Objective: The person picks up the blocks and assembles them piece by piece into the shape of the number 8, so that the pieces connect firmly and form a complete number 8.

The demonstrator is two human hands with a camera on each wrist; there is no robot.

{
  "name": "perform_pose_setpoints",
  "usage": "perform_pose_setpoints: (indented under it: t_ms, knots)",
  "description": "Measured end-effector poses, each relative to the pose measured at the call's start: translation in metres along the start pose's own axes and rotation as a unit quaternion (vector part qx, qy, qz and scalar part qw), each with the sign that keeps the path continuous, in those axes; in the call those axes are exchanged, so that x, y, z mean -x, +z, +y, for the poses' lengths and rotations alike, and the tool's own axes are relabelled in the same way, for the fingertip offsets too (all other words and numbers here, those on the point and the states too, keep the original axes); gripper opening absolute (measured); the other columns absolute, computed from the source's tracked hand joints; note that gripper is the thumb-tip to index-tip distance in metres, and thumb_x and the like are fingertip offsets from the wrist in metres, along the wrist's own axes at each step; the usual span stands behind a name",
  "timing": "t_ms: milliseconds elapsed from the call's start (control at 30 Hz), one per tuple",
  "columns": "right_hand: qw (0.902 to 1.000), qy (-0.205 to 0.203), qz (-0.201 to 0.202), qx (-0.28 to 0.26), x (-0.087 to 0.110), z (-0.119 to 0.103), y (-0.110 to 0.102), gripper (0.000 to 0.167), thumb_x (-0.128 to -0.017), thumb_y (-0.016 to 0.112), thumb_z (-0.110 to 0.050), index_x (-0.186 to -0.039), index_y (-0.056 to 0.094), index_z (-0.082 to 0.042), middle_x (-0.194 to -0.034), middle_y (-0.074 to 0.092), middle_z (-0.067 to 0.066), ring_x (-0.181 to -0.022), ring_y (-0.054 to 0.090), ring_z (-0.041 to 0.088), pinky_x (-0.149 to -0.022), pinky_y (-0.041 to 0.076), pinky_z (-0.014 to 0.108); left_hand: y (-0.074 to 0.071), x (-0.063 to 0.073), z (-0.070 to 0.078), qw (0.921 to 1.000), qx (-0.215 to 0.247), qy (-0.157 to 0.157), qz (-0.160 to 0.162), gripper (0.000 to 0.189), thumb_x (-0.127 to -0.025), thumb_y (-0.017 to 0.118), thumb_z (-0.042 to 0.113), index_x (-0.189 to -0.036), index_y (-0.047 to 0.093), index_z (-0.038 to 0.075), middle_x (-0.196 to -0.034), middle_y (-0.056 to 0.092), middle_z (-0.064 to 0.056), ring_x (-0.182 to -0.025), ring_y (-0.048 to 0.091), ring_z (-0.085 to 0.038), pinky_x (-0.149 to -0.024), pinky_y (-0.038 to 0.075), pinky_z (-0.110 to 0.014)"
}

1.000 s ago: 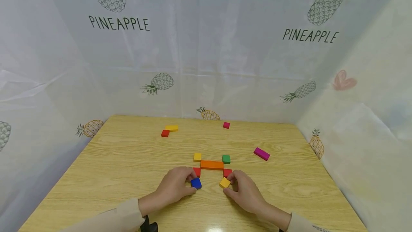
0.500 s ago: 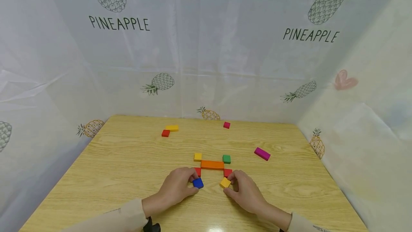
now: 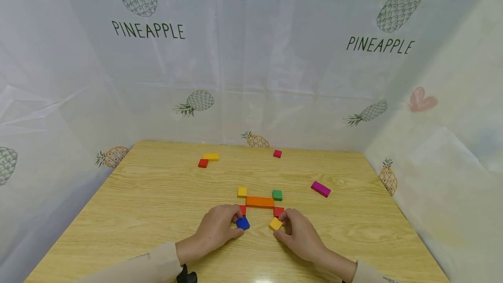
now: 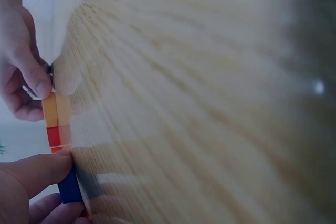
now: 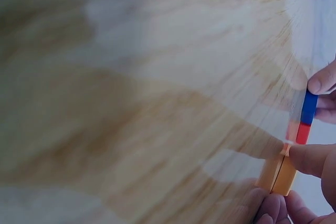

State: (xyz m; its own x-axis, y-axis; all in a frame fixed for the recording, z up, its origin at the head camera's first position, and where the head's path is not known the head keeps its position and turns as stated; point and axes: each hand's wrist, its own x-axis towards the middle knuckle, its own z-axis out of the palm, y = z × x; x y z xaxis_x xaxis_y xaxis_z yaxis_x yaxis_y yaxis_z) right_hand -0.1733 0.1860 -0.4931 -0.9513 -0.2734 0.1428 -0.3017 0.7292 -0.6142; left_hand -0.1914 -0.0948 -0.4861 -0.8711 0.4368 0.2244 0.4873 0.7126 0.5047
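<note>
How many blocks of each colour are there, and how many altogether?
Yellow blocks: 3
Red blocks: 3
Pinkish blocks: 2
Blue block: 1
Green block: 1
Orange block: 1
Total: 11

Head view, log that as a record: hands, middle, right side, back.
Left hand: pinches blue block
Right hand: pinches yellow block
Middle: orange bar
Its far corners: second yellow block left, green block right
Its near corners: left red block, right red block
Right side: purple bar
Back: yellow bar, back red block, pink block
</note>
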Motion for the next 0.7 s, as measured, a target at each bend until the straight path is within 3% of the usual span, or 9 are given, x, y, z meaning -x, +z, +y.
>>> perform_pose_setpoints:
  t_ms: [700]
  knots:
    - [1.0,-0.003,0.0,-0.002,-0.0004,0.0017,0.0008,0.033,-0.089,0.088,-0.023,-0.108,0.063,-0.012,-0.095,0.057,-0.004,-0.077,0.049,0.008,-0.067,0.045,0.024,0.0012,-0.0013,0.0007,0.9999,-0.005,0.0,0.01,0.029,-0.078,0.097,0.022,-0.092,0.071,0.019,-0.081,0.065,0.011,-0.07,0.053,-0.001,-0.062,0.046,-0.021]
